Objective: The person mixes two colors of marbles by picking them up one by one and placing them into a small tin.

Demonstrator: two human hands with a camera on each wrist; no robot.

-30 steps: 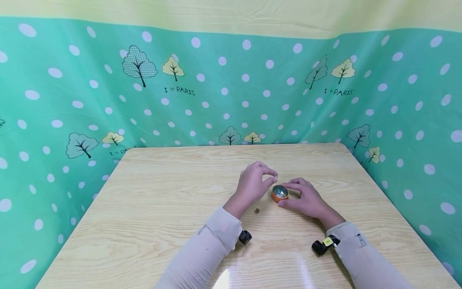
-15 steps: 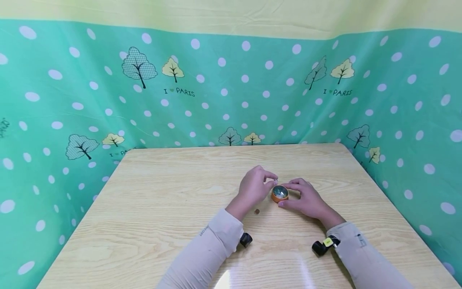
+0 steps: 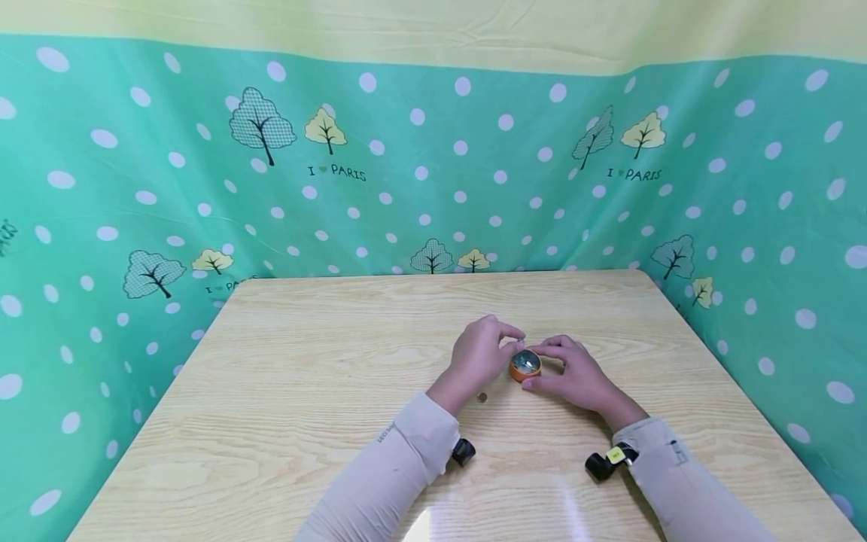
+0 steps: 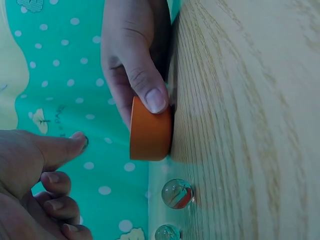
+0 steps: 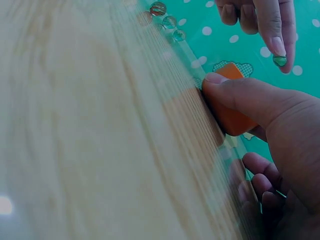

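The left hand (image 3: 477, 350) hangs above the worktop (image 3: 305, 391), its thumb and index finger stretched forward and meeting at the tips on a small green glass marble (image 5: 279, 60). Its other fingers are bent in toward the palm, seen clearly from the left wrist. The left forearm, in a pale sleeve (image 3: 389, 463), runs up from the lower left, slanting inward to the raised wrist, with a black camera (image 3: 463, 452) at the cuff.

The right hand (image 3: 572, 376) is low, close to the worktop, and grips a round orange container (image 4: 150, 132) from its right side: thumb on the side nearer the person, index finger on the far side, the lower fingers loosely bent beneath. The right forearm comes in from the lower right, angled toward the left hand.

The container stands upright on the worktop, just in front of the right palm and just below and to the right of the left fingertips; the pinched marble is apart from it. Its top looks dark and glossy; what lies within cannot be told. In the right wrist view, three more glass marbles (image 5: 169, 21) rest on the worktop in a row, one reddish. The head view shows only one, under the left wrist and nearer the person than the container.
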